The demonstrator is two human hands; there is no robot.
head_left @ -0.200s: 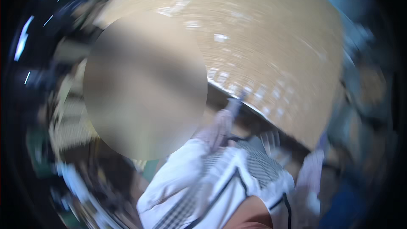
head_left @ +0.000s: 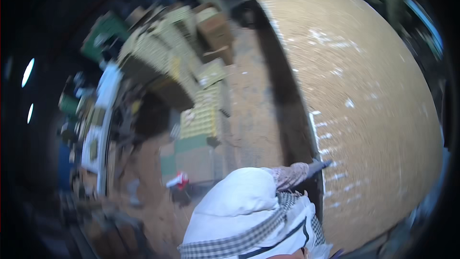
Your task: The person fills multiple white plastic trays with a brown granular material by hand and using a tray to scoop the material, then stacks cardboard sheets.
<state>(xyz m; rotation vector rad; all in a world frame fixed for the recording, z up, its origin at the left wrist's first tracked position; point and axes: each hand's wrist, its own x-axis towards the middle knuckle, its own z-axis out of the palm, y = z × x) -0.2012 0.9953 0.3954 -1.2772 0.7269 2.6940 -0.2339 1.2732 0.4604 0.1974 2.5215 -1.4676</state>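
A large tan tabletop (head_left: 383, 129) spans the right side, its left edge running beside me. Short white strips (head_left: 335, 177) lie in a row along that edge, with white bits scattered farther up. My left hand (head_left: 318, 167), in a dark greyish glove below a patterned sleeve, reaches over the edge. Its fingers stretch out onto the surface beside the strips, with nothing plainly held. At the bottom rim only a small dark tip of my right hand (head_left: 338, 254) shows, near the table's near end; its fingers are mostly cut off.
To the left, stacks of pale yellow dimpled trays (head_left: 203, 112) stand on a dusty brown floor (head_left: 254, 129). Cardboard boxes (head_left: 213, 29) sit behind them. A flattened carton (head_left: 194, 158) and a red-and-white item (head_left: 179, 181) lie nearer. A long white-topped bench (head_left: 108, 91) runs along the far left.
The view has swung left, so the tabletop now lies to the right and the stacked trays show. My left hand remains at the table edge; my right has nearly left the picture.
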